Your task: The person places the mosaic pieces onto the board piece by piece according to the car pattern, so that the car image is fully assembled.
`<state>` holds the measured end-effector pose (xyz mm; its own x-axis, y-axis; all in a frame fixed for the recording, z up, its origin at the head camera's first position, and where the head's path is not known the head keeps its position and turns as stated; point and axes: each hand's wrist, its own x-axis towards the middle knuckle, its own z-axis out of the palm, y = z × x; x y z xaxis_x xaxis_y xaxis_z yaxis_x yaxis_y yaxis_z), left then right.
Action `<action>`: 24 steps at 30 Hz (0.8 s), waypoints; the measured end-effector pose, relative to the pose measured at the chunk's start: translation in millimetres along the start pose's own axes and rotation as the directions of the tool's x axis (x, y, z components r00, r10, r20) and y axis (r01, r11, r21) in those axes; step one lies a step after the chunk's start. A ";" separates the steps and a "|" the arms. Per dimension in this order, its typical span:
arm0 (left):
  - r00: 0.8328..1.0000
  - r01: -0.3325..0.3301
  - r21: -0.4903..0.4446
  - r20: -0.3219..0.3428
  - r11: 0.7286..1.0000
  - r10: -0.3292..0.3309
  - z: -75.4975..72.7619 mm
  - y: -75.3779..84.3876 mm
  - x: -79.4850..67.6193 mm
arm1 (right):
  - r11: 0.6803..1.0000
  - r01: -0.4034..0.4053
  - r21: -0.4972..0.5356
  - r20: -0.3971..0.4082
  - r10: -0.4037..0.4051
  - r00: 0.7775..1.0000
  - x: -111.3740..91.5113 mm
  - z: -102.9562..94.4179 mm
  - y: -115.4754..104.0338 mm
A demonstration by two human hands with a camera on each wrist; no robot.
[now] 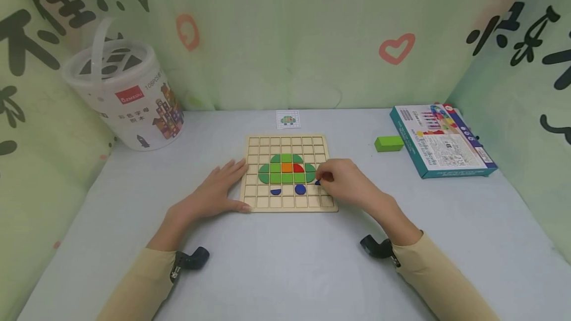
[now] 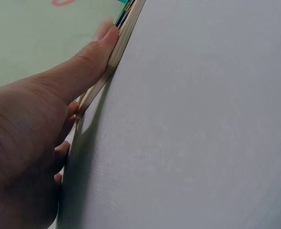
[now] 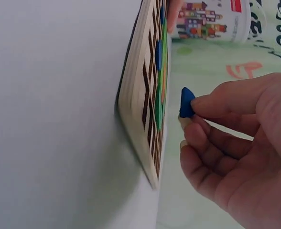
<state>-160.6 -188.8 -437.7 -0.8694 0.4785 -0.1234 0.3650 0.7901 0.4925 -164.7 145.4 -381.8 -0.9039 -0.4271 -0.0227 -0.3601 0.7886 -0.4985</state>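
Observation:
A wooden grid board (image 1: 258, 202) lies on the table, with green, orange, red and blue pieces set in its squares. My left hand (image 1: 214, 189) rests at the board's left edge, fingers spread and straight; in the left wrist view its thumb (image 2: 90, 59) touches the board's edge. Over the board's right side, my right hand (image 1: 345, 182) pinches a small blue piece (image 3: 186, 102) between thumb and finger, apart from the board in the right wrist view. In the lower rows are a blue half-round (image 1: 275, 192) and a blue round made up in one square (image 1: 300, 189).
Behind the board lies a small pattern card (image 1: 288, 119). A green block (image 1: 389, 143) sits to the right, beside a flat teal-edged box (image 1: 446, 137). At the back left stands a white lidded bucket (image 1: 134, 98). Printed cloth (image 1: 285, 38) backs the table.

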 end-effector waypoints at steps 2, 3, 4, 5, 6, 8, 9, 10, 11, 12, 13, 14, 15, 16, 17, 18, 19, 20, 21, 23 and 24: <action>1.000 0.001 -0.003 0.000 1.000 -0.001 -0.1 -0.6 -0.2 | 0.999 0.036 0.017 0.002 -0.036 0.999 6.5 5.7 -9.4; 1.000 0.002 -0.003 0.000 1.000 -0.002 -0.2 -0.8 -0.2 | 0.998 0.053 0.023 0.005 -0.053 0.999 9.6 8.9 -13.6; 1.000 0.004 0.000 0.002 1.000 -0.004 -0.2 -1.0 -0.2 | 0.997 0.071 0.031 0.008 -0.071 0.997 12.8 12.2 -17.4; 1.000 0.004 0.001 0.002 1.000 -0.004 -0.1 -1.2 -0.1 | 0.996 0.087 0.035 0.013 -0.088 0.996 15.9 15.4 -20.9; 1.000 0.002 0.002 0.001 1.000 -0.002 -0.1 -1.5 -0.1 | 0.994 0.103 0.039 0.016 -0.103 0.995 19.0 18.8 -24.5; 1.000 0.002 0.005 0.003 1.000 -0.002 0.0 -2.1 0.2 | 0.989 0.135 0.052 0.022 -0.137 0.990 25.4 25.3 -30.9; 1.000 0.002 0.008 0.004 1.000 -0.002 -0.1 -2.3 0.2 | 0.987 0.150 0.054 0.025 -0.151 0.988 28.3 28.4 -34.1; 1.000 0.001 0.005 0.006 1.000 -0.001 -0.1 -2.2 0.1 | 0.985 0.165 0.053 0.026 -0.166 0.986 31.1 31.2 -37.0; 1.000 -0.003 0.002 0.005 1.000 0.003 -0.3 -2.4 -0.1 | 0.982 0.180 0.051 0.027 -0.181 0.983 33.6 33.6 -39.9; 1.000 -0.005 0.000 0.004 1.000 0.005 -0.5 -2.3 -0.3 | 0.980 0.193 0.047 0.026 -0.195 0.981 36.2 36.2 -42.6; 1.000 -0.005 0.000 0.005 1.000 0.005 -0.7 -2.2 -0.5 | 0.978 0.206 0.041 0.028 -0.207 0.978 38.4 38.4 -44.9; 1.000 -0.010 -0.006 0.003 1.000 0.010 -1.2 -1.7 -0.8 | 0.976 0.217 0.026 0.028 -0.218 0.976 40.3 40.4 -47.1; 1.000 -0.012 -0.009 0.003 1.000 0.012 -1.4 -1.5 -1.0 | 0.973 0.228 0.015 0.029 -0.229 0.973 41.9 42.1 -49.3; 1.000 -0.017 -0.011 0.001 1.000 0.017 -1.5 -1.4 -1.2 | 0.971 0.239 0.002 0.031 -0.239 0.971 43.2 43.5 -51.1; 1.000 -0.017 -0.010 0.001 1.000 0.017 -1.6 -1.5 -1.2 | 0.969 0.248 -0.008 0.035 -0.247 0.968 44.1 44.7 -52.8; 1.000 -0.015 -0.008 0.003 1.000 0.015 -1.6 -1.3 -1.1 | 0.967 0.254 -0.021 0.038 -0.253 0.967 44.9 46.1 -54.1; 1.000 -0.011 -0.008 0.006 1.000 0.011 -1.8 -1.1 -1.1 | 0.965 0.260 -0.033 0.043 -0.258 0.965 45.5 47.0 -55.5; 1.000 -0.009 -0.009 0.008 1.000 0.009 -1.9 -1.1 -1.2 | 0.964 0.264 -0.044 0.046 -0.262 0.964 46.0 47.7 -56.7; 1.000 -0.009 -0.006 0.008 1.000 0.009 -1.9 -1.1 -1.2 | 0.962 0.266 -0.053 0.051 -0.264 0.963 46.4 48.4 -57.7; 1.000 -0.007 -0.008 0.010 1.000 0.007 -2.3 -0.7 -1.5 | 0.962 0.265 -0.069 0.057 -0.262 0.963 46.9 49.7 -59.3; 1.000 -0.008 -0.011 0.009 1.000 0.009 -2.6 -0.6 -1.8 | 0.961 0.264 -0.078 0.057 -0.260 0.964 47.2 50.3 -59.9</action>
<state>-160.2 -191.1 -435.5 -0.8631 0.4888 -0.1271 0.3687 0.7819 0.5027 -174.1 55.8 -396.7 -0.7648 -0.6417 0.0584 -0.6026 0.6802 -0.4175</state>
